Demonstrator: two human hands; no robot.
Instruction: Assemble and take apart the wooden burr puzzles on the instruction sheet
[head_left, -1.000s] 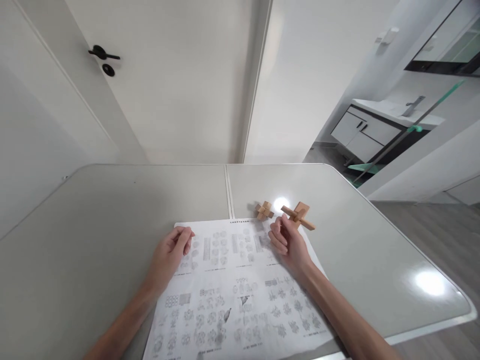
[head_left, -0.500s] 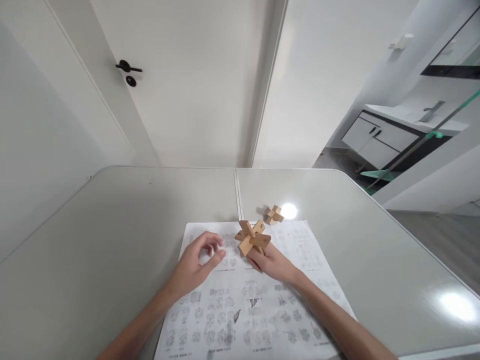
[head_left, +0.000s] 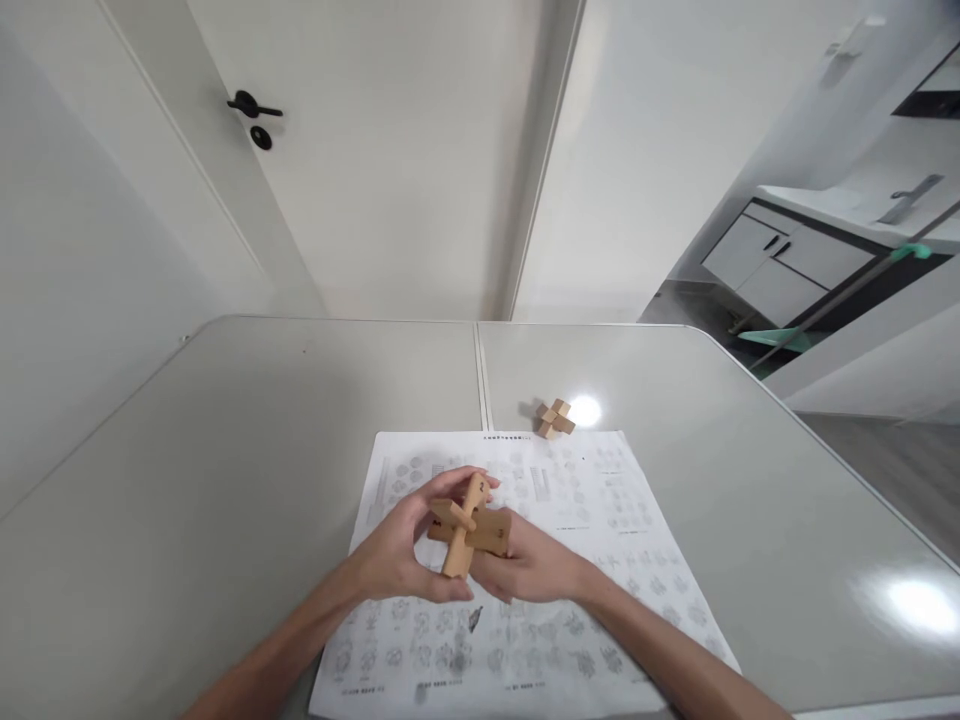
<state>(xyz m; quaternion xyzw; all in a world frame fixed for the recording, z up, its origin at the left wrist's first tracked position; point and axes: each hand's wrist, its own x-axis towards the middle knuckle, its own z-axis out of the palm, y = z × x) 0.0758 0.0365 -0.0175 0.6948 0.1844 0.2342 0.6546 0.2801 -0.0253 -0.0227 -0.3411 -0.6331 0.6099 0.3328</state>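
Note:
A wooden interlocking puzzle (head_left: 466, 530) of crossed flat pieces, some with dark numbers on them, is held over the printed sheet. My left hand (head_left: 412, 545) curves round its left side, with the thumb at the lower end of one piece and the fingers near its upper end. From the right, my right hand (head_left: 525, 565) grips the puzzle low down; some of its fingers are hidden behind the wood. Beneath both hands lies the white instruction sheet (head_left: 600, 580), covered in small printed diagrams.
A second, smaller wooden puzzle (head_left: 555, 419) sits on the grey table (head_left: 247, 450), just past the sheet's far edge. Behind the table stands a white door with a black handle (head_left: 255, 106). A sink cabinet (head_left: 787, 245) shows at the far right.
The wooden puzzle has come left and nearer to me in my right hand, turning as it moved. My left hand has gone from empty and apart to closing round it.

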